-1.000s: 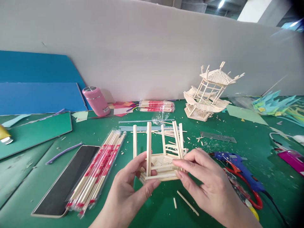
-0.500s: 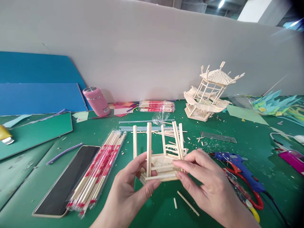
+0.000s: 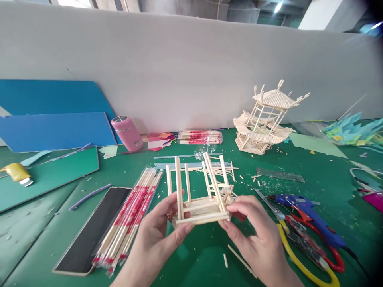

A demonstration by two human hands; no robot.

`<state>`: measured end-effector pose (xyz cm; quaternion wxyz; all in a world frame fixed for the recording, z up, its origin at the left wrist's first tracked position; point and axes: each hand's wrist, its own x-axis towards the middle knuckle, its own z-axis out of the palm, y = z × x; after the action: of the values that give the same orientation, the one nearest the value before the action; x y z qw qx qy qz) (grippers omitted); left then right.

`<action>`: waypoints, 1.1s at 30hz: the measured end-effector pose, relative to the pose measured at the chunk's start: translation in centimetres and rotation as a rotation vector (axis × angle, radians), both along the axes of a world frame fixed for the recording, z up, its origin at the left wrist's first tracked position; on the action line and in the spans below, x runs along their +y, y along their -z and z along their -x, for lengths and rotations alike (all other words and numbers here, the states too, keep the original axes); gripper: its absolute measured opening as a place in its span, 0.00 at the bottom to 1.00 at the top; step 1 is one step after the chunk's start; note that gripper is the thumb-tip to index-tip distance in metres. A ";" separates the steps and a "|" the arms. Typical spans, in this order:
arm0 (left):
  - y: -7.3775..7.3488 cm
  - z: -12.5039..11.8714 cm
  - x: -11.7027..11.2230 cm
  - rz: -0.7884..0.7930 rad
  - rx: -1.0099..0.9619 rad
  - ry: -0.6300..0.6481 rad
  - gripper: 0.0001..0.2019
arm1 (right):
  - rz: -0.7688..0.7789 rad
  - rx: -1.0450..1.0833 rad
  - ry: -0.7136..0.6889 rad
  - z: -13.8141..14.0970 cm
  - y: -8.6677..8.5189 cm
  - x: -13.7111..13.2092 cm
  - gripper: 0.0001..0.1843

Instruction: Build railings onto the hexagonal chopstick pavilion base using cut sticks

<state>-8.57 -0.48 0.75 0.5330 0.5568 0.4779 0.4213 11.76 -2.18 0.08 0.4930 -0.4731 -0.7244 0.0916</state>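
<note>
A small frame of wooden sticks point(image 3: 203, 217), with several upright posts around a flat base, is held above the green table between my two hands. My left hand point(image 3: 161, 229) grips its left corner, thumb on the front edge and fingers behind a post. At the right corner, my right hand point(image 3: 254, 227) pinches the base with thumb and fingers. Part of the base is hidden behind the fingers. Below the frame, a short stick piece point(image 3: 225, 260) and a longer stick point(image 3: 241, 261) lie on the table.
A finished-looking stick pavilion point(image 3: 265, 119) stands at the back right. To the right lie a blue glue gun point(image 3: 311, 217), scissors point(image 3: 295, 255) and a clear ruler point(image 3: 280, 174). On the left are wrapped sticks point(image 3: 128, 221), a phone point(image 3: 92, 231), a pink cup point(image 3: 127, 133) and a yellow cutter point(image 3: 16, 172).
The stick frame has turned and tilted slightly in my hands, showing more of its posts. My right hand has shifted lower on its corner. The view has moved a little left.
</note>
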 end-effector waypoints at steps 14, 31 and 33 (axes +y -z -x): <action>-4.1 -0.6 0.9 -0.900 0.785 0.068 0.16 | -0.114 0.124 0.067 1.3 0.9 0.1 0.08; -5.3 -2.3 3.3 -0.869 0.889 0.461 0.09 | -0.115 0.157 0.026 1.2 1.6 0.0 0.07; -5.3 -2.3 3.3 -0.864 0.883 0.465 0.09 | -0.112 0.147 0.024 1.2 1.6 0.0 0.07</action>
<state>-6.26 2.83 6.08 0.0926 0.9299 0.3066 0.1810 10.57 -2.21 -1.55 0.5715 -0.4455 -0.6845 0.0796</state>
